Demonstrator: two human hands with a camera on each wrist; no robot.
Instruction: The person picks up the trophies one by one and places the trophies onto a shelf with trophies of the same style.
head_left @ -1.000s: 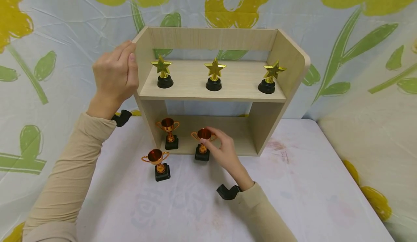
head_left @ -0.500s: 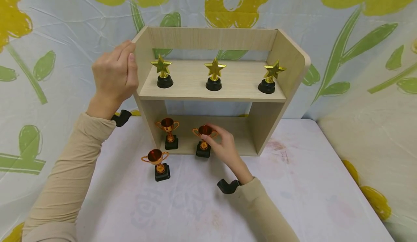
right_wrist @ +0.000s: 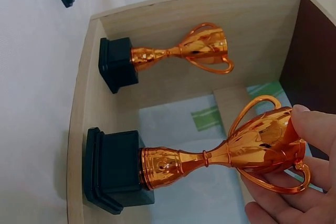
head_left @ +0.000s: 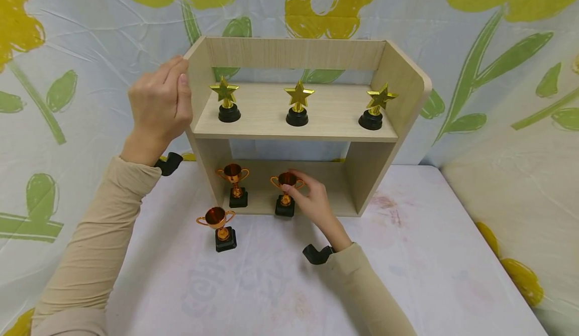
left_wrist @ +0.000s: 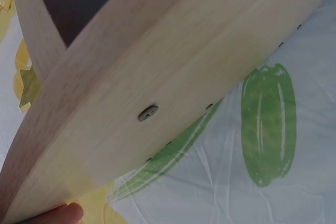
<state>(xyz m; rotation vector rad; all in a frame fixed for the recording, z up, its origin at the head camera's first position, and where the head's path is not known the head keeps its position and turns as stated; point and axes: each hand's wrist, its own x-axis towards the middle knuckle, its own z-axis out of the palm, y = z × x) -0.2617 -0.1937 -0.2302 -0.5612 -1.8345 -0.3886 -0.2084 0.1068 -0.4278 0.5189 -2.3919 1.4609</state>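
My right hand pinches the bowl of a bronze-coloured trophy cup by its right handle, thumb in front. Its black base is at the front edge of the lower shelf; whether it bears its full weight there I cannot tell. To its left on that shelf stands a second trophy cup, upright. A third trophy cup stands on the table in front of the shelf unit. With fingers curled over its upper left edge, my left hand grips the wooden shelf unit; only a fingertip shows in the left wrist view.
Three gold star trophies on black bases stand along the upper shelf. The unit's right side panel bounds both shelves. A white cloth covers the table, and a flower-patterned sheet hangs behind.
My right hand has moved the trophy cup slightly back and to the right, onto the lower shelf's front edge. The left hand stays on the shelf unit.
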